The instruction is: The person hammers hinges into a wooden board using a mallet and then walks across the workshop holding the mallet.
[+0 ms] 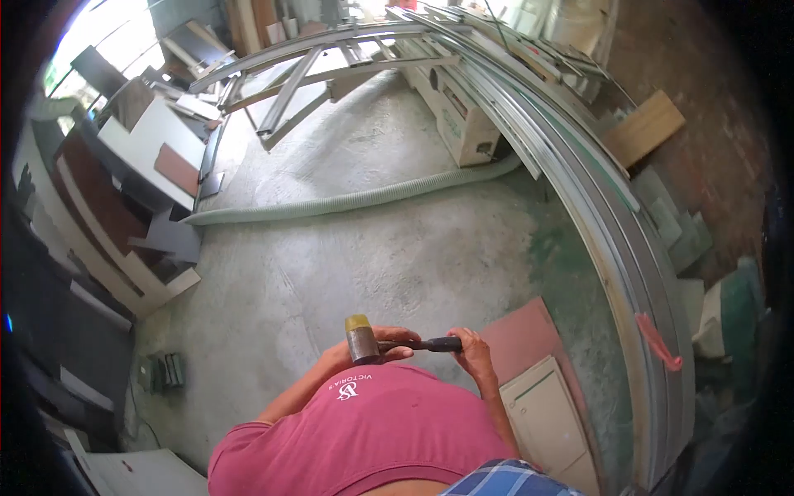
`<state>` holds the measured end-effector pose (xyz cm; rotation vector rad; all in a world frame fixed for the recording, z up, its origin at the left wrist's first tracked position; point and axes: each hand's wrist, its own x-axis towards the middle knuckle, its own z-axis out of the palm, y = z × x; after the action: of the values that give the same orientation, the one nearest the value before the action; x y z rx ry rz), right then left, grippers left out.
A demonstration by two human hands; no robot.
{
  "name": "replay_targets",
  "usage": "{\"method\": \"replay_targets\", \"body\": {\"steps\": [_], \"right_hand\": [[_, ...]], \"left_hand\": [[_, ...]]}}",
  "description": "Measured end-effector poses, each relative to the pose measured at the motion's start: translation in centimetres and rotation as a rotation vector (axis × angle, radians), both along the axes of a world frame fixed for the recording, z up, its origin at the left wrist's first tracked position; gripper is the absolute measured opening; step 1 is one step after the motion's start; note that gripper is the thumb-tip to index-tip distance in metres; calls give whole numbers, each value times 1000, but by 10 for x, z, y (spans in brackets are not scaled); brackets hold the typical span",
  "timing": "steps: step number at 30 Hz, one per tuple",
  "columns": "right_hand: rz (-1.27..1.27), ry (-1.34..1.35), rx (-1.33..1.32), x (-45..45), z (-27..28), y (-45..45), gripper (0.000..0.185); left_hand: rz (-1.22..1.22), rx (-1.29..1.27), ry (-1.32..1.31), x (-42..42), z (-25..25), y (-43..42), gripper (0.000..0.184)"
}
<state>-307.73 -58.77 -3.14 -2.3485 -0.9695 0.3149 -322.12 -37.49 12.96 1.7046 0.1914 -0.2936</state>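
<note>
A mallet (361, 341) with a yellow face and a dark metal head lies crosswise in front of the pink shirt. Its black grip points to the right. My left hand (397, 341) is wrapped round the handle close to the head. Around the end of the black grip, my right hand (471, 347) is closed. Both hands are near the chest, above the concrete floor.
A ribbed hose (356, 201) crosses the floor ahead. Long metal profiles (595, 198) curve along the right. Boards (157, 157) lean at the left. Flat panels (546, 413) lie at the lower right, and a small dark device (163, 372) sits at the lower left.
</note>
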Motion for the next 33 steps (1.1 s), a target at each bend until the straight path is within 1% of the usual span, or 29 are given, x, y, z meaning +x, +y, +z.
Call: {"method": "replay_targets", "body": {"steps": [2, 4, 6, 7, 8, 10, 11, 12, 13, 14, 15, 16, 18, 19, 20, 22, 23, 24, 26, 27, 29, 30, 32, 33], "right_hand": [[8, 44, 18, -2, -3, -10, 31], [-31, 86, 38, -5, -4, -21, 30], [-81, 134, 65, -10, -8, -33, 29], [-63, 104, 92, -10, -13, -41, 27], [-46, 68, 115, -10, -15, -47, 25], [-116, 81, 86, -9, -12, -63, 26], [-115, 75, 87, -11, -13, -69, 26], [-122, 68, 86, -13, -14, -76, 26], [-194, 68, 85, -13, -13, -82, 26], [-196, 72, 65, -16, -14, -88, 26], [-208, 85, 48, -24, -16, -92, 26], [-301, 99, 53, -31, -22, -102, 26], [-350, 87, -10, -45, -28, -112, 26], [-391, 108, -24, -51, -25, -117, 25], [-424, 125, -15, -57, -22, -119, 25], [-535, 142, -78, -74, -15, -118, 23], [-594, 180, -95, -84, -23, -116, 23], [-631, 190, -102, -96, -25, -116, 23], [-724, 202, -131, -119, -27, -112, 27], [-738, 202, -140, -128, -27, -109, 27], [-851, 242, -153, -146, -25, -101, 30], [-859, 249, -158, -149, -21, -100, 30], [-936, 365, -64, -165, -12, -94, 31], [-983, 318, -33, -176, -24, -91, 30]], "left_hand": [[-41, 36, -4, 6, -17, -5, 43], [-93, 75, -4, 14, -22, -11, 43], [-155, 336, 123, 23, -15, -17, 46], [-165, 403, 111, 29, -8, -25, 48], [-216, 410, 111, 34, -12, -26, 48], [-334, 451, 20, 47, -34, -30, 46], [-328, 411, 35, 49, -42, -33, 46], [-385, 413, 29, 48, -42, -38, 46], [-349, 443, 16, 48, -40, -44, 46], [-328, 468, -1, 52, -40, -49, 46], [-447, 433, 45, 64, -52, -45, 43], [-542, 436, 41, 69, -61, -53, 43], [-512, 356, 39, 69, -74, -57, 39], [-606, 275, 40, 77, -84, -55, 33], [-643, 281, 53, 77, -87, -54, 33], [-629, 246, 62, 82, -76, -65, 32], [-723, 313, 31, 88, -80, -64, 32], [-761, 304, 32, 90, -75, -66, 32], [-763, 247, 96, 95, -59, -71, 32], [-777, 238, 93, 104, -67, -72, 32], [-1027, 233, 70, 121, -92, -70, 38], [-1036, 227, 74, 127, -99, -71, 38], [-1065, 77, 49, 133, -112, -73, 36], [-1059, 54, 121, 137, -126, -71, 33]]}}
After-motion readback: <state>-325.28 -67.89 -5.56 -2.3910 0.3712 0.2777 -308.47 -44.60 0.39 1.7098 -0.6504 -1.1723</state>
